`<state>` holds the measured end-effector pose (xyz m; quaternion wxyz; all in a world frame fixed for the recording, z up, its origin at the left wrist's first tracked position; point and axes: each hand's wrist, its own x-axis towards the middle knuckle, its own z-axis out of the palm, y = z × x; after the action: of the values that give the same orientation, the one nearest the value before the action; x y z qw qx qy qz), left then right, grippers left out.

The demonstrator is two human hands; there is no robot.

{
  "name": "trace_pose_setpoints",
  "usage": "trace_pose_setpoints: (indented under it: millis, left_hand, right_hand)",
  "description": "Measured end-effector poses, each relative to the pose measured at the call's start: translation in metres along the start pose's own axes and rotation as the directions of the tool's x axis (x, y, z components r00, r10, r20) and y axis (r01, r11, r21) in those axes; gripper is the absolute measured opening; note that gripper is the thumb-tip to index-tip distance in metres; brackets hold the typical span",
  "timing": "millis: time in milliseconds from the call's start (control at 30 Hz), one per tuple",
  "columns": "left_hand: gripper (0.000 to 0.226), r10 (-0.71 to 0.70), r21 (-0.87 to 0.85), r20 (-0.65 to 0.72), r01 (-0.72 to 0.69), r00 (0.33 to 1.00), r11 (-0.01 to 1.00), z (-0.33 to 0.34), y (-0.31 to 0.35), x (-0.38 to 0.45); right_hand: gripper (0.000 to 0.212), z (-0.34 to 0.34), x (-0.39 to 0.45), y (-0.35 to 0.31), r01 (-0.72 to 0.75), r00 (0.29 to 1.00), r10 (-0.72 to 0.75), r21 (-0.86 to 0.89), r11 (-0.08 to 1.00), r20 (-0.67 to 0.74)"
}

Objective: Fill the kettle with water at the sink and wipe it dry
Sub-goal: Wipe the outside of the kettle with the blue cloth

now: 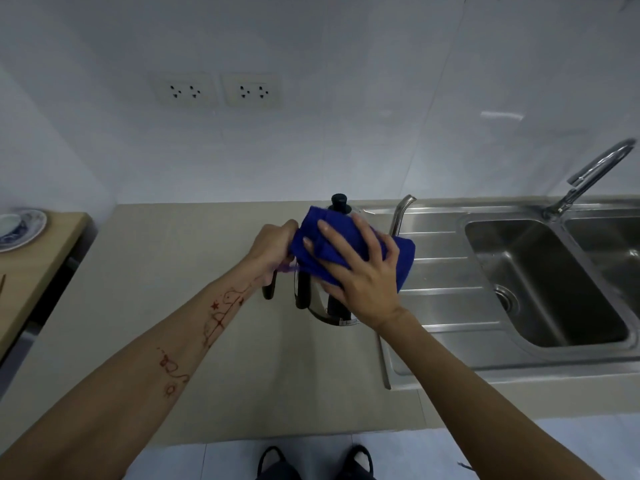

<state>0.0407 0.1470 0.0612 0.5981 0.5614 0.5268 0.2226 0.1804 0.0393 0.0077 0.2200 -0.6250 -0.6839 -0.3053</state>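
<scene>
A steel kettle [320,308] with a black lid knob and a thin curved spout stands on the beige counter, just left of the sink's draining board. A blue cloth [341,233] is draped over its top and side. My right hand [360,268] lies flat on the cloth, fingers spread, pressing it against the kettle. My left hand [273,251] is closed around the kettle's black handle on the left side. Most of the kettle's body is hidden under the cloth and my hands.
The steel sink [540,282] with its draining board fills the right, and a curved tap [588,174] stands behind it. Two wall sockets [218,93] sit above the counter [166,289]. A wooden table with a blue-patterned plate [20,228] is at far left.
</scene>
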Motion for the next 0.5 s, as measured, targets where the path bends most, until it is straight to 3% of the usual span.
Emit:
trace_pose_setpoints:
  millis: [133, 300, 367, 500]
  left_hand:
    - [0.035, -0.018, 0.020, 0.023, 0.017, 1.000, 1.000, -0.004, 0.003, -0.007]
    - [0.042, 0.006, 0.023, 0.043, -0.007, 0.999, 1.000, -0.011, 0.018, -0.009]
    - [0.042, 0.041, 0.038, 0.030, -0.043, 0.999, 0.998, -0.014, 0.029, -0.008]
    - [0.041, 0.061, 0.021, 0.030, -0.062, 0.998, 0.998, -0.018, 0.043, -0.007]
  right_hand:
    - [0.034, 0.011, -0.039, -0.005, 0.229, 0.973, -0.228, -0.079, 0.970, 0.020]
    - [0.061, 0.026, -0.095, -0.011, 0.533, 0.835, -0.483, -0.171, 0.828, 0.262]
    - [0.063, 0.022, -0.100, -0.002, 0.562, 0.810, -0.498, -0.169, 0.809, 0.311]
    - [0.037, 0.005, -0.072, 0.020, 0.500, 0.860, -0.486, -0.066, 0.864, 0.154]
